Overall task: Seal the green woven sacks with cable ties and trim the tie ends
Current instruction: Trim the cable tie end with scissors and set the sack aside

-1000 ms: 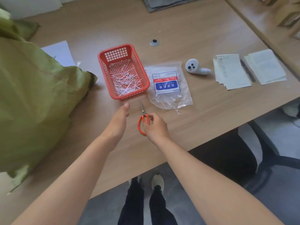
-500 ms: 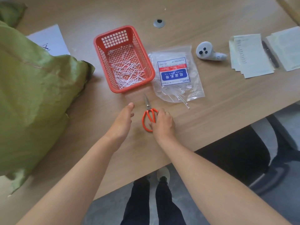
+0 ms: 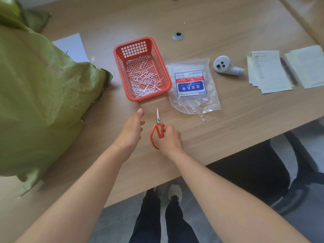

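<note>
- Large green woven sack (image 3: 40,102): bulky, creased, lying on light wooden table (image 3: 228,137) well left of left hand; closure not visible.
- Red plastic mesh basket (image 3: 149,97): just beyond both hands, holds white trimmed tie ends (image 3: 143,81).
- Clear plastic packet of white cable ties (image 3: 191,85): beyond right hand, slightly right.
- Left hand (image 3: 131,130): fingers extended, loosely together, holding nothing; table contact unclear.
- Right hand (image 3: 169,139): fingers curled round handles of orange-handled steel scissors (image 3: 158,120).
- Scissors: blades closed, pointing at basket, between hands.
</note>
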